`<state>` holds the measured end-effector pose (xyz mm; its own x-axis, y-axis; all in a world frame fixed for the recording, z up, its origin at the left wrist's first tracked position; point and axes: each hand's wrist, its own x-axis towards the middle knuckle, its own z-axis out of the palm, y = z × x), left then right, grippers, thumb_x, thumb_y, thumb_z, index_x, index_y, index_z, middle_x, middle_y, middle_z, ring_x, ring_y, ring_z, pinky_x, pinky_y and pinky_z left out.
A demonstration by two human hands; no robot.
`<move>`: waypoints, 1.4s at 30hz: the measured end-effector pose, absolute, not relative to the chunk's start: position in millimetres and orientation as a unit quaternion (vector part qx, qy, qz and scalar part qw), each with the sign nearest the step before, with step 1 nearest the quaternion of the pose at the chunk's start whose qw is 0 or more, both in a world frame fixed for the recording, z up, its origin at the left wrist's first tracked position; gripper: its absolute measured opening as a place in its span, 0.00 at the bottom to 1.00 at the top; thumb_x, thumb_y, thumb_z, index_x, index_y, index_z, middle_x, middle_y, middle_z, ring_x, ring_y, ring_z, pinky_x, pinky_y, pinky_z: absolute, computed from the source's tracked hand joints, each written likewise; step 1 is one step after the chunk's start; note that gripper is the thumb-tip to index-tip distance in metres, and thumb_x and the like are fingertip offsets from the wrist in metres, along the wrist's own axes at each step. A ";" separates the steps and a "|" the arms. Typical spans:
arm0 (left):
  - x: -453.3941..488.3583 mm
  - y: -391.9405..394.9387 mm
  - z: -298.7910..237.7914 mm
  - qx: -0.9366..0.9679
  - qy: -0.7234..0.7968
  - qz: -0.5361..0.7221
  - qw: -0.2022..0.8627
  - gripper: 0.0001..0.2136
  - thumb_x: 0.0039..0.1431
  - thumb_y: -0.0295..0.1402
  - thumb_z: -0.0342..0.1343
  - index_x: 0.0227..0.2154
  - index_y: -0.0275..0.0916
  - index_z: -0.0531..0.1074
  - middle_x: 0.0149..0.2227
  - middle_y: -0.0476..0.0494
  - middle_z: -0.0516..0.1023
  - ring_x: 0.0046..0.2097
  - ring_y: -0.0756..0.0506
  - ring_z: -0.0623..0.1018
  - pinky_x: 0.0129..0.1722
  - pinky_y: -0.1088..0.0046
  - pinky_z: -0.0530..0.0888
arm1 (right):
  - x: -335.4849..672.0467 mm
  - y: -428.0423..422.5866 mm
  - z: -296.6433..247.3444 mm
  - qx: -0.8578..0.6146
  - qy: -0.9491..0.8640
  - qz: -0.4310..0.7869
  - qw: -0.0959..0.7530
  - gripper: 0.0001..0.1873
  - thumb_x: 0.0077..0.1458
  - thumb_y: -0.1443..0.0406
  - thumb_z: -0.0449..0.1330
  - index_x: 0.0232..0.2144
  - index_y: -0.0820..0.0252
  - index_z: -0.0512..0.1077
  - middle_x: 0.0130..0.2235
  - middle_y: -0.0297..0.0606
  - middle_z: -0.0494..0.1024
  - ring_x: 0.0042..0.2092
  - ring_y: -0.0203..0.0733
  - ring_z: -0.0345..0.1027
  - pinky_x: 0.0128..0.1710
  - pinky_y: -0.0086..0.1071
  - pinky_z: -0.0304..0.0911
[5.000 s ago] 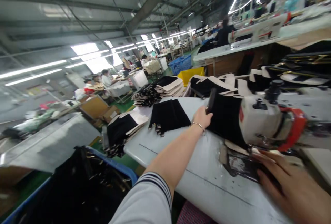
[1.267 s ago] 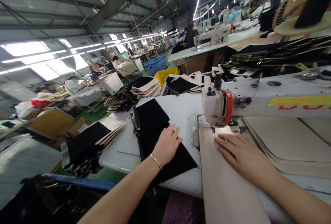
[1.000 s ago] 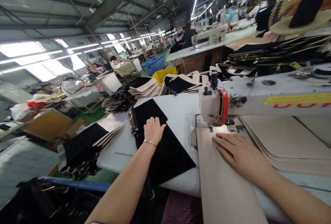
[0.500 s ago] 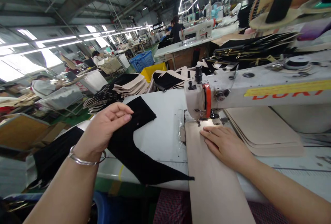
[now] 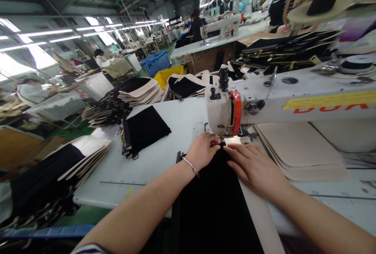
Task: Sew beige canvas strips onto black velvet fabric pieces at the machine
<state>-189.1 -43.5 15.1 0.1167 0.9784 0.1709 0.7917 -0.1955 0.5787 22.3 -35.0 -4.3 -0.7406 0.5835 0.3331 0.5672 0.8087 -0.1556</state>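
At the sewing machine (image 5: 225,109), my left hand (image 5: 202,152) pinches the far end of a black fabric panel (image 5: 214,207), right at the presser foot. That panel lies over a long beige piece (image 5: 264,218), whose right strip shows beside it. My right hand (image 5: 255,168) rests flat with fingers stretched out, its fingertips at the panel's edge near the needle. The needle's tip is too small to make out. Right of the machine head lies a stack of beige panels (image 5: 296,148).
Another black piece (image 5: 148,128) lies on the white machine table (image 5: 141,172). Layered black and beige pieces (image 5: 141,93) stand behind it, with another pile (image 5: 49,172) at the left. Black pieces with zippers (image 5: 282,52) lie behind the machine. Co-workers sit farther back.
My left hand has moved right to the presser foot, bringing a black panel onto the beige piece. My right hand stays flat by the needle. The view has shifted slightly.
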 end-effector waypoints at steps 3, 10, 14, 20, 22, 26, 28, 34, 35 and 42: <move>-192.8 -38.9 15.8 0.722 0.617 0.256 0.182 0.04 0.55 0.28 0.58 0.34 0.39 0.75 0.35 0.46 0.77 0.38 0.46 0.76 0.42 0.70 0.73 | 20.9 -34.4 -3.7 -0.308 -0.934 0.021 0.179 0.25 0.65 0.54 0.48 0.58 0.59 0.63 0.54 0.42 0.70 0.52 0.49 0.62 0.53 0.46 0.56; -192.2 -34.9 21.9 0.743 0.614 0.227 0.142 0.04 0.56 0.27 0.58 0.34 0.38 0.75 0.36 0.45 0.77 0.41 0.45 0.76 0.44 0.68 0.74 | 21.2 -34.9 -5.9 -0.314 -0.934 0.017 0.168 0.27 0.64 0.53 0.48 0.61 0.58 0.59 0.55 0.44 0.68 0.52 0.51 0.61 0.51 0.48 0.57; -188.1 -55.7 31.1 0.820 0.538 0.182 0.067 0.05 0.61 0.28 0.54 0.38 0.37 0.74 0.42 0.43 0.76 0.48 0.42 0.73 0.53 0.61 0.70 | 23.3 -35.1 -4.9 -0.310 -0.935 0.022 0.170 0.26 0.64 0.53 0.49 0.60 0.57 0.61 0.56 0.41 0.68 0.53 0.49 0.61 0.53 0.47 0.56; -191.6 -77.7 26.0 0.848 0.498 0.170 0.062 0.12 0.66 0.30 0.48 0.50 0.36 0.69 0.53 0.42 0.72 0.57 0.45 0.70 0.60 0.65 0.67 | 21.7 -35.6 -2.2 -0.317 -0.931 0.035 0.176 0.25 0.63 0.54 0.50 0.59 0.57 0.62 0.57 0.40 0.67 0.54 0.50 0.60 0.55 0.48 0.56; -194.1 -77.7 23.1 0.848 0.500 0.167 0.062 0.13 0.66 0.29 0.47 0.52 0.36 0.68 0.55 0.43 0.72 0.58 0.46 0.69 0.61 0.65 0.66 | 21.7 -36.4 -2.5 -0.319 -0.931 0.037 0.175 0.25 0.63 0.54 0.50 0.59 0.58 0.62 0.57 0.41 0.67 0.54 0.50 0.60 0.55 0.48 0.56; -195.1 -75.1 18.8 0.844 0.502 0.172 0.075 0.14 0.66 0.28 0.47 0.52 0.37 0.69 0.55 0.43 0.72 0.59 0.45 0.68 0.62 0.63 0.65 | 22.5 -35.0 -4.6 -0.317 -0.930 0.043 0.179 0.24 0.63 0.54 0.51 0.57 0.56 0.64 0.55 0.41 0.68 0.55 0.49 0.60 0.56 0.48 0.57; -194.5 -74.9 19.3 0.843 0.503 0.171 0.080 0.14 0.67 0.29 0.46 0.52 0.37 0.69 0.55 0.42 0.71 0.60 0.45 0.68 0.63 0.62 0.63 | 22.4 -34.9 -4.6 -0.319 -0.929 0.041 0.181 0.24 0.63 0.54 0.51 0.57 0.56 0.64 0.55 0.41 0.68 0.56 0.49 0.60 0.56 0.48 0.58; -192.4 -128.0 46.4 0.872 0.453 0.078 0.166 0.26 0.63 0.42 0.52 0.60 0.36 0.60 0.65 0.37 0.59 0.67 0.40 0.56 0.67 0.54 0.53 | 39.2 -85.5 0.5 -0.296 -0.934 0.029 0.197 0.20 0.62 0.57 0.53 0.53 0.57 0.67 0.52 0.39 0.72 0.52 0.45 0.65 0.53 0.45 0.64; -191.9 -145.6 51.6 0.884 0.422 0.056 0.194 0.31 0.60 0.46 0.54 0.62 0.37 0.58 0.66 0.38 0.56 0.68 0.39 0.54 0.67 0.53 0.51 | 45.8 -101.8 0.8 -0.280 -0.937 0.018 0.206 0.19 0.61 0.59 0.54 0.53 0.58 0.68 0.51 0.39 0.73 0.52 0.44 0.66 0.52 0.44 0.66; -191.7 -220.5 51.2 0.906 0.384 -0.015 0.178 0.26 0.64 0.27 0.45 0.64 0.41 0.52 0.68 0.46 0.48 0.69 0.44 0.47 0.68 0.54 0.48 | 81.7 -175.9 -0.3 -0.189 -0.958 -0.092 0.195 0.28 0.55 0.48 0.55 0.50 0.62 0.72 0.52 0.42 0.74 0.51 0.49 0.70 0.39 0.40 0.75</move>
